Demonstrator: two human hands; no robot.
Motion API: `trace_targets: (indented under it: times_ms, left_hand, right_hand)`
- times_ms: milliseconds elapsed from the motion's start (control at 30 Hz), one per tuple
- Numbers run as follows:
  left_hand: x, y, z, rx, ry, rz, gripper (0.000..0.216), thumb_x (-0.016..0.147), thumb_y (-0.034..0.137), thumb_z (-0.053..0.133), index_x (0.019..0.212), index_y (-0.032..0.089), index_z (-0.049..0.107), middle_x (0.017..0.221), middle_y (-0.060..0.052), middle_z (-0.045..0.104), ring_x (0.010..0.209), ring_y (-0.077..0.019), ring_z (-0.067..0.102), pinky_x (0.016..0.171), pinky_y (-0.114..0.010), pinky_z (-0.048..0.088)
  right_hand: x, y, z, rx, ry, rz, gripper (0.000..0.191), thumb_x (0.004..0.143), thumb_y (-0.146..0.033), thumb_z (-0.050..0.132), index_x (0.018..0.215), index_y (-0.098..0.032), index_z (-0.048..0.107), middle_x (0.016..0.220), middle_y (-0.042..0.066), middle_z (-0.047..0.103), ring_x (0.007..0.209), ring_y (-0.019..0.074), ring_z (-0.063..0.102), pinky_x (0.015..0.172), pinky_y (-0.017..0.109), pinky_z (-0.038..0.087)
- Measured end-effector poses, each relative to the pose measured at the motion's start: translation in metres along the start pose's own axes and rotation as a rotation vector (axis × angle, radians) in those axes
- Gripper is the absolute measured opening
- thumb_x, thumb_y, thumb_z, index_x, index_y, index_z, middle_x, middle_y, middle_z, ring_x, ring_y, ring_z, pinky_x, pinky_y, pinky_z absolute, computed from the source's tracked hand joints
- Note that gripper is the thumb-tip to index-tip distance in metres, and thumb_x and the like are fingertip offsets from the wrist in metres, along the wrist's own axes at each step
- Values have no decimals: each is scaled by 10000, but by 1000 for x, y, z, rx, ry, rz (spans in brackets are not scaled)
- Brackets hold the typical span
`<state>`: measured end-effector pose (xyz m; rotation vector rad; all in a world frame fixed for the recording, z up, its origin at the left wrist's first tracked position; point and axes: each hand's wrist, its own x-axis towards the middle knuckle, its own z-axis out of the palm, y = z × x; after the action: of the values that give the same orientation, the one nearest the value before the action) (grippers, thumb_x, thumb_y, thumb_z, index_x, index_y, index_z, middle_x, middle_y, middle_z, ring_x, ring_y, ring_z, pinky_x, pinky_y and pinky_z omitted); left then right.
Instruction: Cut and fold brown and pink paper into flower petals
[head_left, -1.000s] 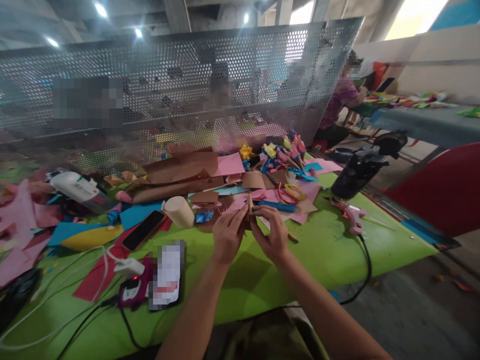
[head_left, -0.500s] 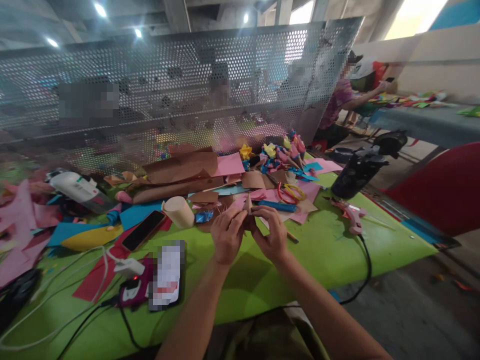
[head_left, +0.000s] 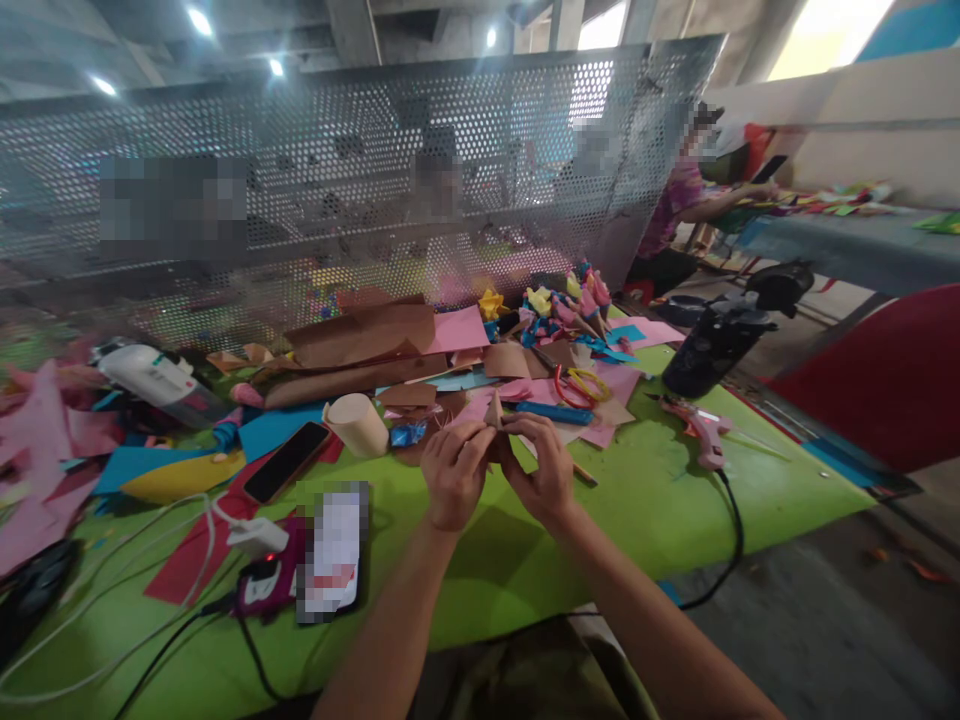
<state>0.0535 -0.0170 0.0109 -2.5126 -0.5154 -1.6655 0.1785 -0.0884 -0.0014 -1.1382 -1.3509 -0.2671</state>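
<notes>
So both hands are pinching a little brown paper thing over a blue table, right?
No, the table is green, not blue; the head view shows it. The left hand and right hand do pinch the small brown paper piece over it.

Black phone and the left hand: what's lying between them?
Head view: a cream paper roll and a blue scrap lie between the black phone and the left hand.

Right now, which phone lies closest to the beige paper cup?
The dark-screened phone, just left of the cup; the bright-screened phone lies farther off.
</notes>
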Motion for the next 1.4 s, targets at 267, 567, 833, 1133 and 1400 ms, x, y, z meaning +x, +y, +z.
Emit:
trace_targets:
  times_ms: [267,567,833,1133,1400]
  left_hand:
    - [-2,1,0,-30,-5,-44,167,945,177,589,1044,232,712,966,-71,735,936,-170,702,840,-293,541]
    - [7,-14,-1,-506,95,-463,54,860,191,638,893,204,678,906,-35,691,876,-168,662,810,-302,538]
    - [13,-14,-1,-908,26,-711,246,748,423,793,757,195,703,795,-40,689,807,-174,644,767,-280,506]
    - [14,-13,-1,-1088,-21,-898,347,633,488,874,744,199,717,782,-34,703,774,-177,643,748,-278,512]
    - [8,-16,2,-1184,-61,-961,312,585,384,905,739,195,710,785,-22,699,750,-164,632,719,-258,502]
  right_hand:
    - [-2,1,0,38,-14,7,345,854,-89,588,1156,-256,561,1045,82,679,1012,245,665,846,420,569]
    - [-6,11,0,343,93,380,156,926,-296,624,1068,-233,607,998,60,655,910,211,683,796,368,564]
    - [2,22,4,803,108,793,285,791,-388,776,1019,-227,717,979,42,721,762,166,678,740,310,557]
    - [7,16,1,962,109,864,274,678,-356,864,908,-247,763,815,-5,724,691,140,666,713,273,543]
    - [7,16,0,943,68,856,258,670,-352,862,865,-230,746,759,5,714,686,154,655,696,284,539]
